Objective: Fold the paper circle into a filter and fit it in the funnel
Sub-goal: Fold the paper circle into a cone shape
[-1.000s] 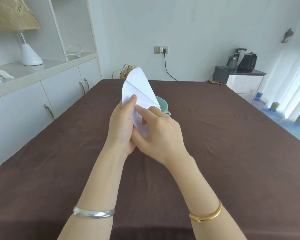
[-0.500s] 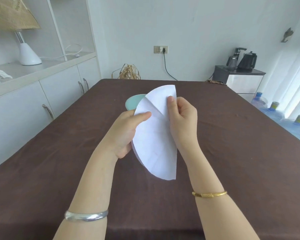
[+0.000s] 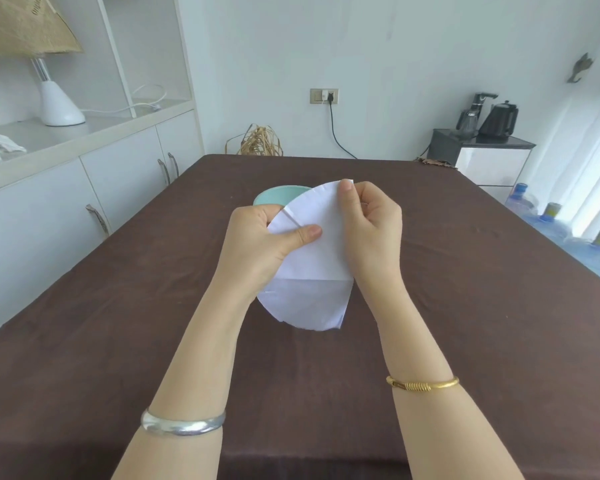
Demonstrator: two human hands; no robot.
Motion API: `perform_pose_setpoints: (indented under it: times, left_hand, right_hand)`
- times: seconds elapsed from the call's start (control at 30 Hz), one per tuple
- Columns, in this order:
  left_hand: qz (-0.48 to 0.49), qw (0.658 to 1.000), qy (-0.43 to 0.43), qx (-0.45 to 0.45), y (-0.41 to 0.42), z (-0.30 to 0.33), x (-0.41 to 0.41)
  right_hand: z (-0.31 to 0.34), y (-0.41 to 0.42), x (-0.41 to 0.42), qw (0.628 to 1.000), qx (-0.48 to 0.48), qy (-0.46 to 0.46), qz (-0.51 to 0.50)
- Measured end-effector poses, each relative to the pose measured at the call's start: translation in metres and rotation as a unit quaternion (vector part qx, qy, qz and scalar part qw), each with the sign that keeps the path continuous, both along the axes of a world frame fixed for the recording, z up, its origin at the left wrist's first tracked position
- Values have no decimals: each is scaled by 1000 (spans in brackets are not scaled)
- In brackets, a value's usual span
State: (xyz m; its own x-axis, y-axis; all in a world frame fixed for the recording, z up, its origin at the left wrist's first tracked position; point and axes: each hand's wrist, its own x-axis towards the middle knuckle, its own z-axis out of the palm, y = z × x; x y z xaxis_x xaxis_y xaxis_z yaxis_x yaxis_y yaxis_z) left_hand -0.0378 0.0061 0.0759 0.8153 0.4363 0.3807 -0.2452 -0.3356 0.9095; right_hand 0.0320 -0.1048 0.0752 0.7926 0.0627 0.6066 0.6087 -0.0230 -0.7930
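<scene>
I hold the white paper circle (image 3: 312, 268) in the air above the table, opened to a creased half-disc with fold lines across it. My left hand (image 3: 257, 247) pinches its left edge with the thumb on top. My right hand (image 3: 371, 230) grips its upper right corner between thumb and fingers. Behind the paper, the mint-green funnel (image 3: 274, 196) stands on the brown tablecloth (image 3: 465, 306), and only part of its rim shows.
White cabinets (image 3: 66, 188) run along the left of the table. A straw object (image 3: 260, 142) sits past the far edge. A dark side cabinet with kettles (image 3: 482, 147) and several water bottles (image 3: 551, 216) stand at the right.
The paper went from a narrow folded wedge to an opened half-disc. My right hand moved from the lower fold up to the top corner, and the funnel now shows to the paper's left.
</scene>
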Motion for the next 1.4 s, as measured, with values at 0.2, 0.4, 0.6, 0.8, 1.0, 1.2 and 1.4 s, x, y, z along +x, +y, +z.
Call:
perform_pose_setpoints:
  times: [0.2, 0.4, 0.6, 0.8, 1.0, 1.2, 1.4]
  left_hand:
    - [-34, 999, -9, 4, 0, -4, -2]
    - [80, 985, -89, 125, -3, -8, -2]
    - [161, 965, -135, 160, 0, -8, 0]
    - [185, 963, -140, 139, 3, -12, 2]
    - [196, 959, -148, 141, 6, -10, 3]
    - [220, 953, -151, 141, 13, -8, 4]
    - [197, 966, -130, 110, 14, -9, 9]
  right_hand:
    - [5, -1, -2, 998, 28, -35, -42]
    - [4, -2, -1, 999, 10, 33, -1]
    - [-14, 5, -14, 996, -75, 50, 0]
    - [-22, 8, -19, 997, -62, 51, 10]
    - [-36, 13, -25, 998, -49, 49, 0]
    - [-44, 14, -28, 995, -76, 63, 27]
    - [-41, 8, -29, 994, -34, 79, 75]
